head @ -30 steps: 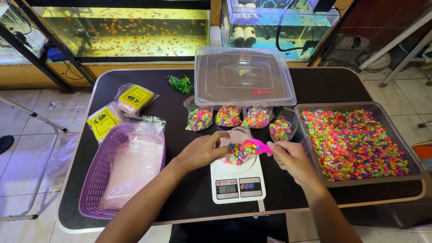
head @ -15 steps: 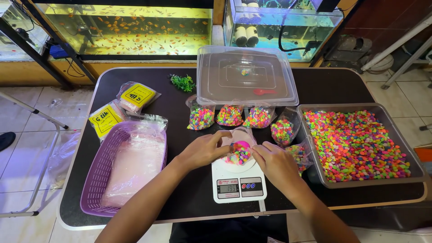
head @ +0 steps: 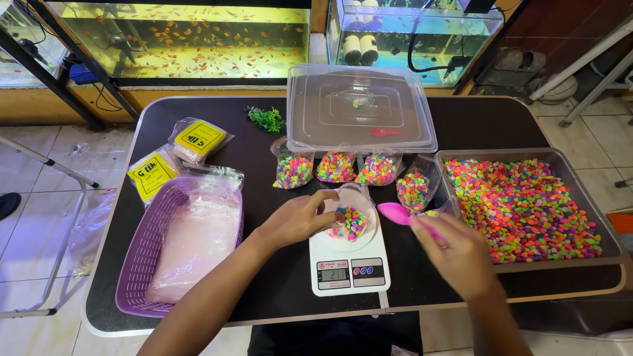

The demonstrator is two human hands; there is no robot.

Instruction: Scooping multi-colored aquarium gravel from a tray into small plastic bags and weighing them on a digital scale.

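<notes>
Right hand now drawn back from the scale toward the gravel tray, fingers pinched round the handle of a pink scoop; half a second ago that hand was low beside the tray with the scoop out of sight, and a second ago the scoop was tipped over the bag; scoop bowl now looks empty, hanging between bag and tray.

Left hand stays on the clear bag, fingers curled on its rim, holding the mouth open; bag sits on the white digital scale, part filled with coloured gravel; judged: a load has gone in and weighing goes on, bag not yet sealed.

Around: four filled gravel bags in a row behind the scale, the fourth just beside the tray corner; clear lidded box behind them; purple basket with empty plastic bags to the left; two yellow-labelled packets; green plastic plant; fish tanks beyond the table.

In the way: the fourth bag stands close to the scoop's path between tray and scale.
</notes>
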